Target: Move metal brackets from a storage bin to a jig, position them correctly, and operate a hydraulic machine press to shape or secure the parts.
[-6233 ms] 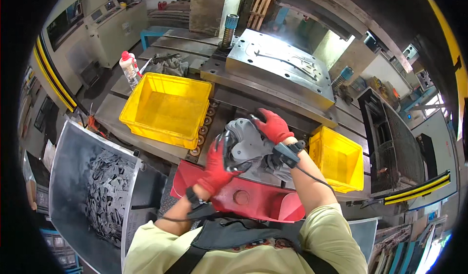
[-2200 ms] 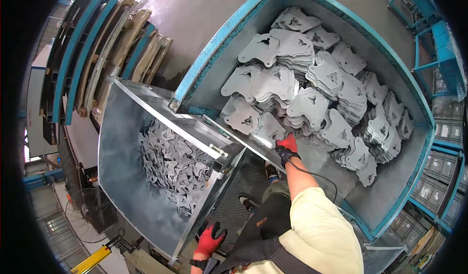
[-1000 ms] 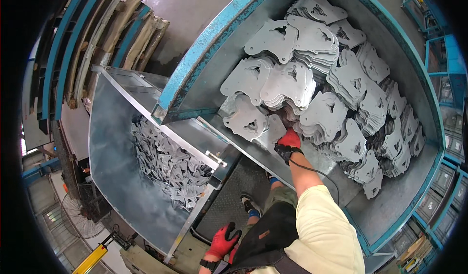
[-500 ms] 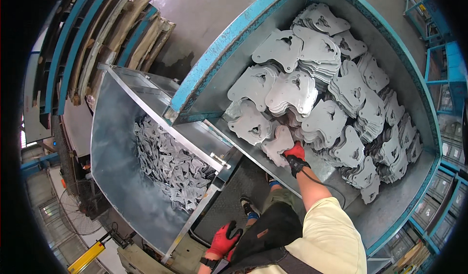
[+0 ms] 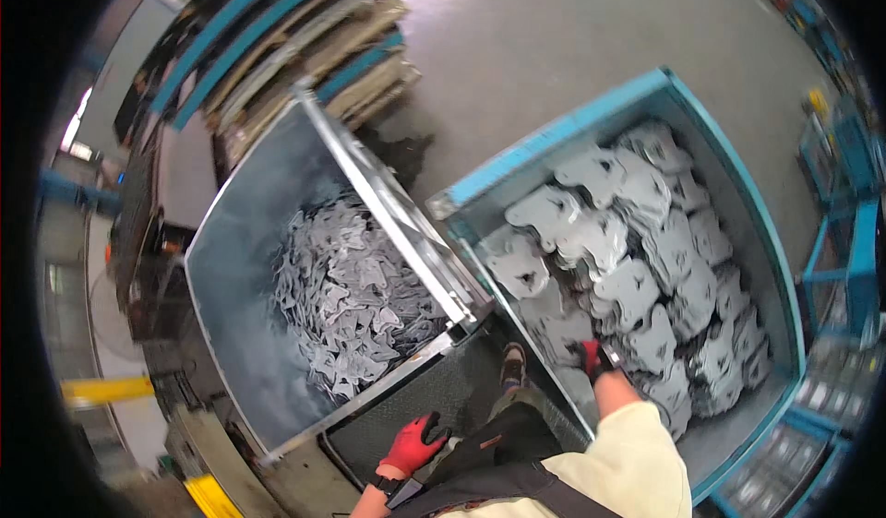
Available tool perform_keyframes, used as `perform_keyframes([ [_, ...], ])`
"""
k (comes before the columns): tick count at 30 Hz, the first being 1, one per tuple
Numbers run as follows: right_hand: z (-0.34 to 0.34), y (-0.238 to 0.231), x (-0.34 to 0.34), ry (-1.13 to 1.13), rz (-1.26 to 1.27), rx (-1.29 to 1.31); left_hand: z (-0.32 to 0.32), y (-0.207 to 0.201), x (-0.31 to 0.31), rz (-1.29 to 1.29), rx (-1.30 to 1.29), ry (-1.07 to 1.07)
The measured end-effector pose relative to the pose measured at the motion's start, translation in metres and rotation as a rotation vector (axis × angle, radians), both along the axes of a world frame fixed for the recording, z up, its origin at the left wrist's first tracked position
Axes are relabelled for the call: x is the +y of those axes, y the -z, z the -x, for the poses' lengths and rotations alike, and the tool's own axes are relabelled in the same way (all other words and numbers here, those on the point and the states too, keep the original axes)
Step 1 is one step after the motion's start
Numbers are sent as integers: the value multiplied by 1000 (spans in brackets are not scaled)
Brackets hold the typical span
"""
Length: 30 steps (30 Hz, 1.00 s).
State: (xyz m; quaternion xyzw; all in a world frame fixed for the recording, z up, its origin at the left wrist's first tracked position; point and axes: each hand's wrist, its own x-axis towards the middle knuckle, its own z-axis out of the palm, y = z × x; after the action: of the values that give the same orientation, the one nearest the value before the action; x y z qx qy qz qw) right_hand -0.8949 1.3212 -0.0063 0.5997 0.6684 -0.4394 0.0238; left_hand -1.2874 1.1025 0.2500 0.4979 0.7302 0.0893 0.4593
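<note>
My right hand (image 5: 591,357), in a red and black glove, reaches into the blue-rimmed metal bin (image 5: 554,154). It grips the edge of a flat grey metal plate (image 5: 556,326), which is smeared by motion. Right of the hand, stacks of similar notched plates with holes (image 5: 628,292) cover much of the bin floor. My left hand (image 5: 415,443), in a red glove with black fingertips, hangs in front of my body, open and holding nothing. A watch is on that wrist.
Left of the blue bin stands a grey metal bin (image 5: 235,269) with a heap of small irregular metal pieces (image 5: 360,287). Stacked pallets (image 5: 305,57) stand behind it. Yellow bars (image 5: 106,390) are at far left, and blue racks (image 5: 844,241) at far right.
My view has swung, so both bins sit lower and farther right. My right hand has drawn the plate away from the nearby stack toward me. The left hand is still open.
</note>
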Motion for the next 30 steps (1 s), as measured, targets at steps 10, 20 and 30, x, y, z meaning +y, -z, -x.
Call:
perform_keyframes([
  [10,34,-208,-70,-495,1,209,25,-50,-141,-153,53,-191],
  [20,272,-291,-271,-1344,-26,406,33,-73,-378,-305,-107,-449],
  [30,460,-325,-606,-1830,-120,803,-5,-111,-633,-1121,-678,-1661],
])
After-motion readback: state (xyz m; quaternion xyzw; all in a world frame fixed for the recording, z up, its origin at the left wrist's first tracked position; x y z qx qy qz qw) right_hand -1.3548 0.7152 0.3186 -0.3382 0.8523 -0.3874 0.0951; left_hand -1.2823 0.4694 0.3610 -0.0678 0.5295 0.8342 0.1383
